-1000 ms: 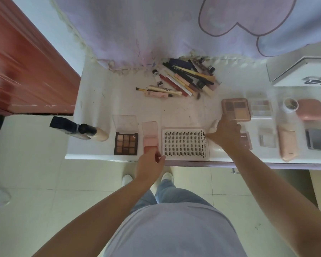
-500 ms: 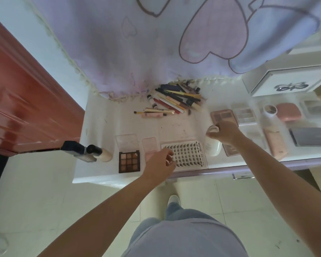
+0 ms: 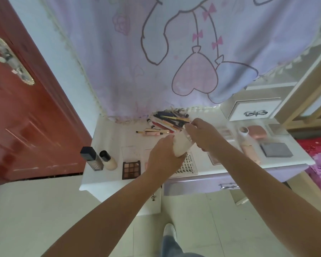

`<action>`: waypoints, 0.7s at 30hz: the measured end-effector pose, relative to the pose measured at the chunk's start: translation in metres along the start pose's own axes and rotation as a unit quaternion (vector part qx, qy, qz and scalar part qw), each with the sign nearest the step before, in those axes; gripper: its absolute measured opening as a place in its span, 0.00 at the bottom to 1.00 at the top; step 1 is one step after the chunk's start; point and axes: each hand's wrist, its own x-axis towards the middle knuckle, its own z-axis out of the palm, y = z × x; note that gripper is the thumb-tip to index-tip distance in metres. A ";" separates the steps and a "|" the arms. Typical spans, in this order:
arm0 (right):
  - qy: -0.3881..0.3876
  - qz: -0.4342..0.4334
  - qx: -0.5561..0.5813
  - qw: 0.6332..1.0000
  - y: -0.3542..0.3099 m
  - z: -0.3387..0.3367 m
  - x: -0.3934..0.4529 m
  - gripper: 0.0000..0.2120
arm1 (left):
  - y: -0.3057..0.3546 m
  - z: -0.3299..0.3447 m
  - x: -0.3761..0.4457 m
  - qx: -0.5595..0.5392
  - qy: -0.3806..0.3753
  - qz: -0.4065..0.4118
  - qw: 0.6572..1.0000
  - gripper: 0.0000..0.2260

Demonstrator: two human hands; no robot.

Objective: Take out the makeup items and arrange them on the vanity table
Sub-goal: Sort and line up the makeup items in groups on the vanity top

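Already most items lie arranged on the vanity table point(image 3: 107, 130), while my left hand point(image 3: 163, 156) and right hand point(image 3: 202, 134) both grip a cream bottle point(image 3: 182, 145) yet unplaced.

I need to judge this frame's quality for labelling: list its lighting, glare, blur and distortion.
Head view: soft, even daylight; glare washes out the vanity table top, paling the right-side compacts; sheen streaks the red door; wide-angle lens bows the door and table edges; left hand and right hand on the white tube are slightly motion-soft.
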 end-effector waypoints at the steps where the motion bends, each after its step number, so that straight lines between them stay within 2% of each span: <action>1: 0.013 -0.020 -0.020 1.000 -0.006 -0.003 -0.007 0.10 | 0.005 -0.009 -0.003 0.015 0.004 0.021 1.000 0.21; 4: 0.064 -0.069 -0.046 0.994 -0.020 -0.012 -0.027 0.15 | 0.018 -0.032 -0.010 0.048 0.013 0.070 0.996 0.20; 7: 0.090 -0.075 -0.021 0.993 -0.027 -0.017 -0.042 0.16 | 0.029 -0.051 -0.015 0.068 -0.001 0.095 0.993 0.19; 15: 0.092 -0.060 0.081 0.991 -0.031 -0.019 -0.065 0.15 | 0.046 -0.084 -0.023 0.131 -0.078 0.112 0.982 0.19; 21: 0.090 -0.119 0.085 0.985 -0.033 -0.041 -0.060 0.15 | 0.070 -0.098 -0.016 0.151 -0.068 0.128 0.978 0.21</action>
